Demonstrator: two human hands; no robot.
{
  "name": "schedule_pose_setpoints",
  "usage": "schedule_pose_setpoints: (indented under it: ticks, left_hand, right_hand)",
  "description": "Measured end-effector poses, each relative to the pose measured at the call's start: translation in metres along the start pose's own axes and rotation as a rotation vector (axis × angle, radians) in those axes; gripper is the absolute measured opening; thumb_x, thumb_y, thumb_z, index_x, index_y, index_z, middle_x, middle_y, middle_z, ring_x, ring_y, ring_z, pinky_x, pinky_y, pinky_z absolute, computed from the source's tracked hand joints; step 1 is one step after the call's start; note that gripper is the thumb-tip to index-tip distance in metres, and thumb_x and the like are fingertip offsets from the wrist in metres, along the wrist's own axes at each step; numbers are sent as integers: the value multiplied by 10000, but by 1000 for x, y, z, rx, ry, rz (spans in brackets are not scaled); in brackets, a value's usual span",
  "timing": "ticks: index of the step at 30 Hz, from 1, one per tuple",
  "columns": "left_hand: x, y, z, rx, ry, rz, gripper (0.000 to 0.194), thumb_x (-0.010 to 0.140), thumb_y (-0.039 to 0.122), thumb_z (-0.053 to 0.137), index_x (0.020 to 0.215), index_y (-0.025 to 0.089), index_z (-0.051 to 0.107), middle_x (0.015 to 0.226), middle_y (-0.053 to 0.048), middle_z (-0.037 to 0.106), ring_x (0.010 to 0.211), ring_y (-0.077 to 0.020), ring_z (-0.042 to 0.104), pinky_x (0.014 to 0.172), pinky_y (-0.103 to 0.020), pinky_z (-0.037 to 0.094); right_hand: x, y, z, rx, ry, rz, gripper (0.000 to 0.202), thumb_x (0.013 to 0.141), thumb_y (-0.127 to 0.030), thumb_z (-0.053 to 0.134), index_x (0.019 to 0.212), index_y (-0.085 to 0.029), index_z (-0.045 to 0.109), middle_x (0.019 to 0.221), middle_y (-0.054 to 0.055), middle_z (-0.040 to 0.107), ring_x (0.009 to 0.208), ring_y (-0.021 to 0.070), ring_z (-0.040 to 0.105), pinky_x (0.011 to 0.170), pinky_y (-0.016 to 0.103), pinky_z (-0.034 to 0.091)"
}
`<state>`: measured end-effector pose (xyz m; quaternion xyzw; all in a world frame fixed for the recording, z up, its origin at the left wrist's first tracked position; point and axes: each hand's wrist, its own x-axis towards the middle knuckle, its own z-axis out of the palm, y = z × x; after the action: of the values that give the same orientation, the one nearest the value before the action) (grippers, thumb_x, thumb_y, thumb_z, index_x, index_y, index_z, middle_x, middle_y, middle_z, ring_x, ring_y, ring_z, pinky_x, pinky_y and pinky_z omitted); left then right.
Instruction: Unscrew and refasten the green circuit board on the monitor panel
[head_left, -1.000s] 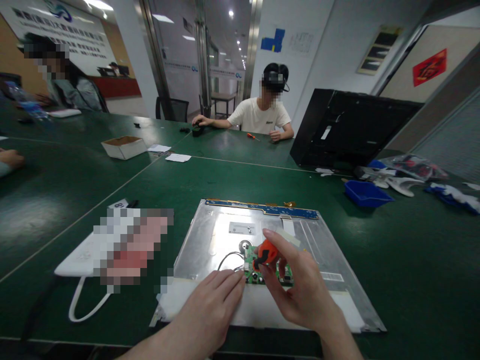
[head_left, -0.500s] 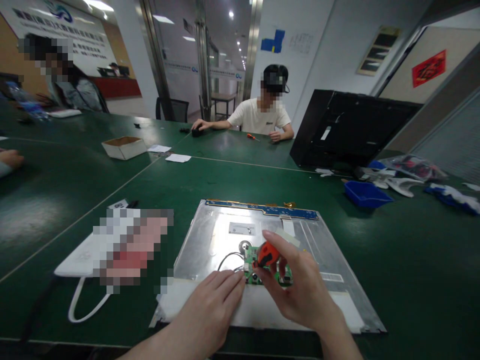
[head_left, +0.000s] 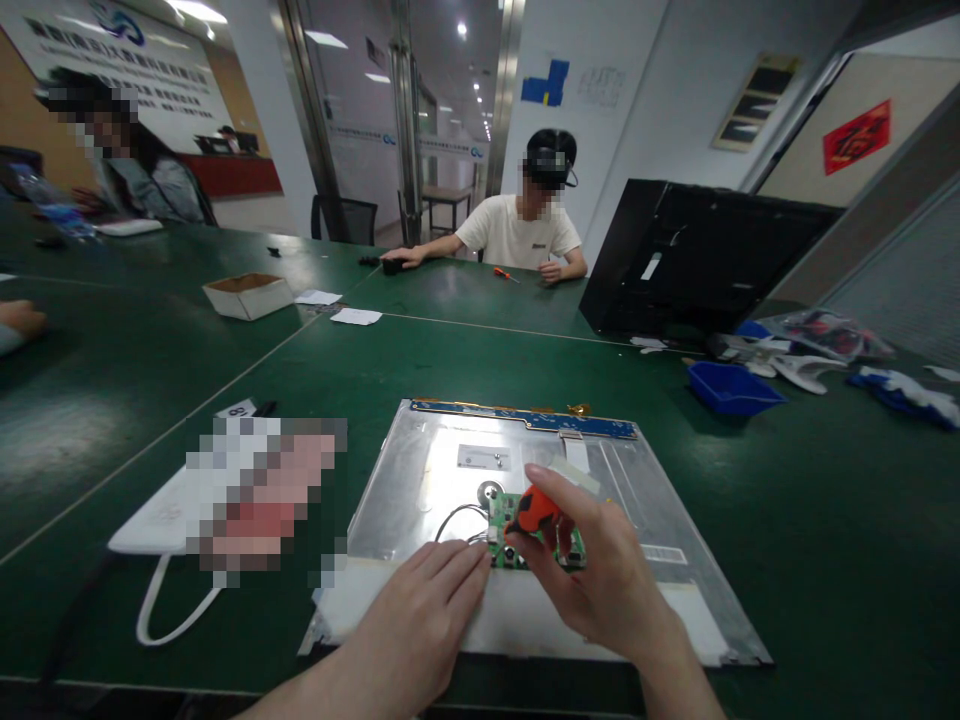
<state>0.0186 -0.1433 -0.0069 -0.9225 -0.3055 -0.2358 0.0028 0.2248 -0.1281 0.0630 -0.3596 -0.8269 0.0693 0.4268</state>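
Observation:
My right hand (head_left: 600,565) is closed around the orange and black handle of a screwdriver (head_left: 535,508), thumb and fingers on its sides. The screwdriver stands over a small green circuit board (head_left: 498,512), and its tip is hidden by the handle and fingers. Beside the board's left edge my left hand (head_left: 431,600) lies flat, fingers stretched out and fingertips at the board's corner. Under both hands is a silvery display panel (head_left: 405,480), lying with its metal back up. Thin dark wires (head_left: 448,520) run to the board's left side, and a blue circuit strip (head_left: 525,418) lines the panel's far edge.
Left of the panel lies a white strapped pouch (head_left: 165,505), partly blurred out. A large black monitor casing (head_left: 690,260) and a blue tray (head_left: 731,388) are at the right. An open box (head_left: 249,297) stands far left. Opposite sits a person (head_left: 517,225), near another screwdriver (head_left: 502,272).
The screwdriver handle has turned slightly in my right hand. My left hand stays in place. Across the table, the person's hand has shifted a little on a small black object.

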Motion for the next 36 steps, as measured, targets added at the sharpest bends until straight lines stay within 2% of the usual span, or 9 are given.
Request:
schedule_pose_setpoints:
  ticks: [4, 9, 16, 19, 27, 36]
  left_hand:
    - [0, 0, 0, 1, 3, 4, 537, 748, -1, 414, 1263, 99, 527, 1171, -152, 660, 1032, -264, 618, 859, -407, 541]
    - [-1, 0, 2, -7, 5, 5, 535, 734, -13, 418, 1253, 59, 524, 1181, -172, 653, 1037, -281, 612, 858, -431, 545]
    - [1, 0, -1, 6, -4, 7, 510, 764, -1, 416, 1246, 94, 549, 1172, -151, 667, 1036, -263, 624, 868, -408, 546]
    - [1, 0, -3, 12, 10, 21, 477, 772, 1, 420, 1224, 72, 556, 1159, -159, 671, 1018, -270, 629, 854, -407, 552]
    - [0, 0, 0, -4, 1, 7, 527, 752, -6, 412, 1257, 78, 537, 1175, -167, 661, 1036, -271, 619, 858, -420, 546]
    - [3, 0, -3, -9, 21, 20, 497, 741, -12, 425, 1216, 60, 553, 1145, -166, 667, 1007, -272, 622, 839, -409, 554]
  right_hand:
    - [1, -1, -1, 2, -13, 6, 596, 906, -128, 542, 1449, -272, 341, 899, -8, 692, 640, 131, 623, 618, 264, 535]
    - [0, -2, -3, 40, -36, 12, 618, 905, -123, 515, 1475, -251, 314, 1070, 37, 703, 659, 133, 632, 643, 284, 556]
    - [0, 0, 0, 2, 1, 11, 545, 916, -144, 531, 1423, -256, 367, 902, 3, 698, 642, 134, 636, 633, 275, 555]
    - [1, 1, 0, -8, 11, -7, 532, 913, -146, 550, 1404, -264, 385, 874, -5, 697, 662, 139, 644, 623, 270, 544]
    - [1, -2, -3, 72, -28, -11, 614, 891, -96, 523, 1456, -242, 335, 1036, 28, 709, 694, 130, 645, 636, 266, 553]
    - [0, 1, 0, -7, 19, -36, 548, 903, -103, 552, 1404, -252, 388, 940, 13, 707, 716, 140, 652, 626, 266, 529]
